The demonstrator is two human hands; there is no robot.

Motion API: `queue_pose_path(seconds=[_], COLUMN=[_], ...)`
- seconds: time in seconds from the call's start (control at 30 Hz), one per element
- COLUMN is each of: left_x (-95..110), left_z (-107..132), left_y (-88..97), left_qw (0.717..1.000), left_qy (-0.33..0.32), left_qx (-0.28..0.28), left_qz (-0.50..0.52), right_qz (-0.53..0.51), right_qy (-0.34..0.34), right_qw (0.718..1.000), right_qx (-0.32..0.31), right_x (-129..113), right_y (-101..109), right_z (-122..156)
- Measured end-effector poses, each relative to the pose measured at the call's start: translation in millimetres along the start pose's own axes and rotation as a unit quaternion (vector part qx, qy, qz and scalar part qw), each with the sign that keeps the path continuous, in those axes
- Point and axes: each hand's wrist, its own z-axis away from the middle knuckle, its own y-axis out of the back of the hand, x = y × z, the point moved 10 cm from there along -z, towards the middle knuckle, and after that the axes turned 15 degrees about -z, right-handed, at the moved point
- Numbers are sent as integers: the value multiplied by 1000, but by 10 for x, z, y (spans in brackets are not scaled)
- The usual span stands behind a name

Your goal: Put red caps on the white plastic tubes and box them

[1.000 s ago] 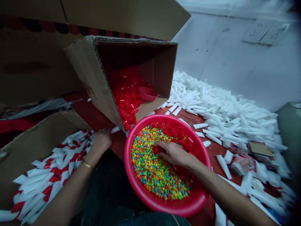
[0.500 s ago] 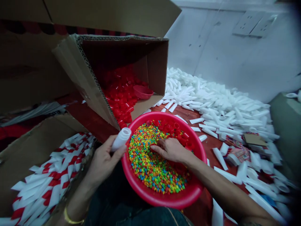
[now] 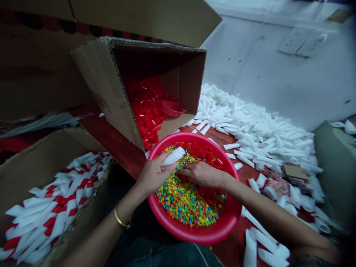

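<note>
My left hand [image 3: 152, 174] is closed around a white plastic tube [image 3: 172, 157]; its open threaded mouth points up and to the right. The tube is over a red basin [image 3: 194, 237] filled with small multicoloured candies [image 3: 180, 202]. My right hand [image 3: 198, 175] is down in the candies, right of the tube, with fingers curled and pressed together. A bit of red shows beneath those fingertips, but what they grip is hidden. Several red caps [image 3: 209, 150] lie at the basin's far right side, beyond my right hand.
A cardboard box [image 3: 97, 79] on its side holds red caps [image 3: 150, 118] and a small red basket [image 3: 172, 109]. White tubes [image 3: 250, 118] are heaped along the wall. At lower left, another carton [image 3: 16, 170] holds capped tubes [image 3: 55, 211]. Printed packets [image 3: 275, 181] lie at right.
My left hand has brought the white tube rightward from the basin's left rim to above the candies, close to my right hand. The right hand stays in the candies. The view has shifted slightly.
</note>
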Motion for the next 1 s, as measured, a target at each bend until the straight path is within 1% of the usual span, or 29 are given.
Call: queue_pose_path(seconds=[0.07,0.17,0.23,0.27,0.33,0.37,0.4,0.43,0.47,0.5,0.57,0.6,0.63,0.67,0.7,0.73,0.77,0.83,0.93,1.0], left_x=[-3,-17,-23,-22,-15,-14,-16,-18,-18,-16,-1,12,28,43,60,79,97,129,167,187], left_z=[2,-1,1,2,7,10,12,14,15,17,20,23,28,34,42,49,56,67,76,81], left_y=[-3,-6,0,6,19,24,27,31,33,32,14,-7,-31,-54,-75,-92,-106,-132,-171,-188], left_qw=[1000,999,999,999,999,999,998,998,998,998,998,998,998,997,996,995,993,991,986,983], left_qy=[8,17,18,18,16,17,19,21,22,20,9,-1,-12,-23,-35,-47,-57,-74,-88,-94], left_qx=[-3,-2,3,7,13,15,16,17,18,17,10,3,-6,-13,-18,-20,-22,-25,-34,-40], left_qz=[-11,-28,-34,-36,-41,-46,-50,-53,-55,-55,-55,-57,-63,-71,-81,-91,-99,-111,-138,-156], right_qz=[36,104,124,116,61,15,-48,-127,-217,-311,-472,-526,-562,-583,-593,-593,-585,-549,-460,-400], right_qy=[-19,-81,-101,-100,-95,-97,-102,-107,-115,-125,-150,-165,-177,-182,-181,-175,-167,-153,-129,-102], right_qw=[999,990,986,988,993,995,993,985,966,937,858,821,792,772,759,753,755,773,816,849], right_qx=[17,51,45,34,17,19,32,52,78,101,134,147,161,179,201,224,244,280,324,331], right_x=[45,136,143,132,118,129,154,193,248,313,441,494,535,563,582,591,591,573,498,401], right_y=[78,177,129,75,-34,-61,-66,-53,-32,-22,-46,-68,-83,-79,-55,-15,32,145,347,464], right_z=[13,33,15,-5,-42,-50,-47,-31,-1,39,136,186,232,272,306,333,354,388,442,463])
